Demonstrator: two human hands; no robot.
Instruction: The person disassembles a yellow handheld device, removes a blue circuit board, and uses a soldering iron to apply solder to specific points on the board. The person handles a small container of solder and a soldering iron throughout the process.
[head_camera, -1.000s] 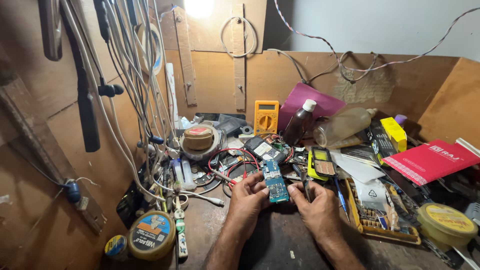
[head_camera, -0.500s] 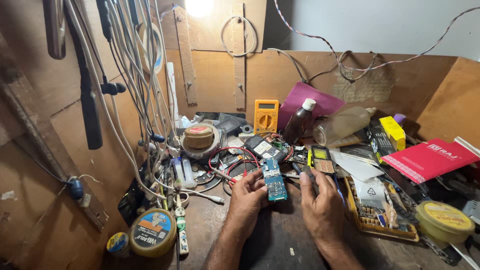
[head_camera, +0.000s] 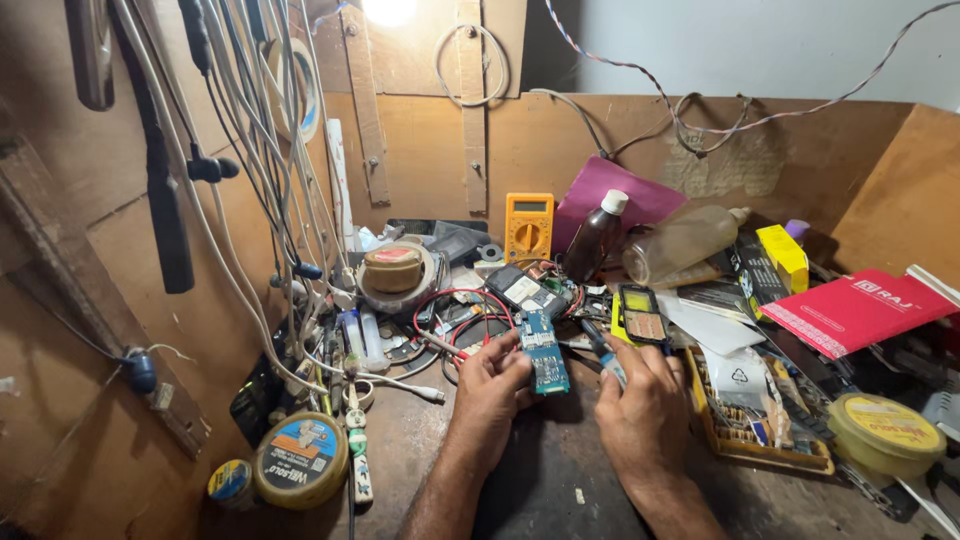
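Holding a small blue circuit board (head_camera: 544, 352) over the cluttered desk (head_camera: 560, 480), so this looks like the probing or poking stage of a phone-board repair. Left hand (head_camera: 492, 385) has its fingers curled around the board's left edge, pinching it steady just above the desk surface. Right hand (head_camera: 640, 405) is closed around a slim blue-handled tool (head_camera: 601, 350), tip aimed at the board's right side, though I can't tell if it's actually touching.

Around it: a yellow multimeter (head_camera: 528, 226) leaning at the back, a dark bottle with a white cap (head_camera: 594, 236), a keypad part with a yellow frame (head_camera: 643, 320) just beyond the right hand, red wires (head_camera: 455, 300) looping behind the board, and a round tin (head_camera: 300, 460) off to the left.

My guess is the next move needs a steady tip placement on one tiny spot, with the left hand keeping the board from twisting.
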